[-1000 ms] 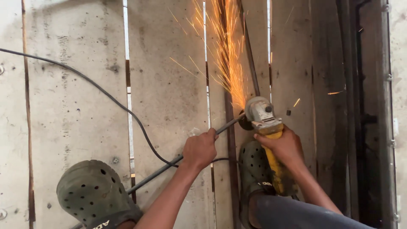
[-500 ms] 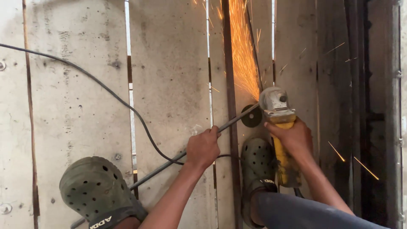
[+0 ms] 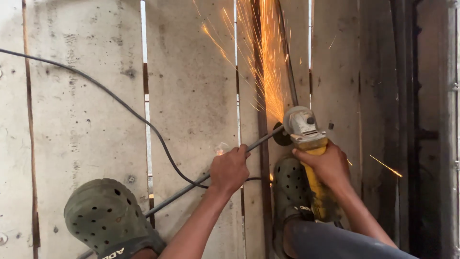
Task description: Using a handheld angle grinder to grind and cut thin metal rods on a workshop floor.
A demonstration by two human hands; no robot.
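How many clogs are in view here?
2. One green clog sits at the lower left beside the rod; the other clog is lower centre, next to the right hand holding the grinder.

The right hand [image 3: 328, 165] wraps the yellow grinder [image 3: 311, 158] so its handle is mostly covered, and the lower end disappears behind the wrist and trouser leg. The cutting disc [image 3: 281, 134] shows only as a dark sliver behind the spray of sparks [image 3: 270, 72]. The left hand [image 3: 230, 169] hides the stretch of thin metal rod [image 3: 191, 188] it grips. The left shoe [image 3: 108, 218] is cut off at the bottom edge, and the black cable [image 3: 120, 103] runs off the left edge.
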